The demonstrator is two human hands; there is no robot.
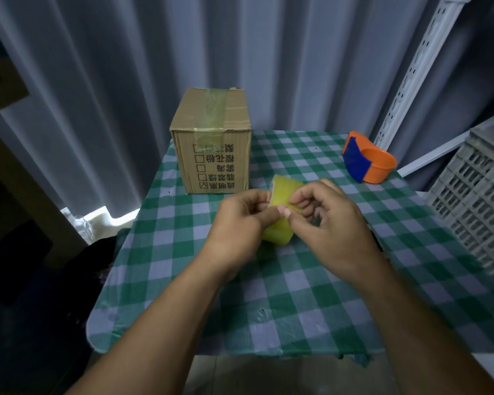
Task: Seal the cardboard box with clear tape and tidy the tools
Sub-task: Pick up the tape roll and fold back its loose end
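A roll of yellowish clear tape [284, 189] is held above the middle of the table between both hands. My left hand [240, 220] grips its left side. My right hand [328, 220] pinches the roll's outer surface with thumb and fingertips. The cardboard box [211, 138] stands upright at the far left of the table, with a strip of tape running over its closed top and down its front, and printed characters on the front. An orange and blue tape dispenser [365, 161] lies at the far right of the table, apart from both hands.
The table carries a green and white checked cloth [268, 295]. A grey slatted plastic crate [474, 201] stands at the right edge. A white perforated metal rail [419, 69] leans at the back right. Grey curtains hang behind. Dark clutter sits left of the table.
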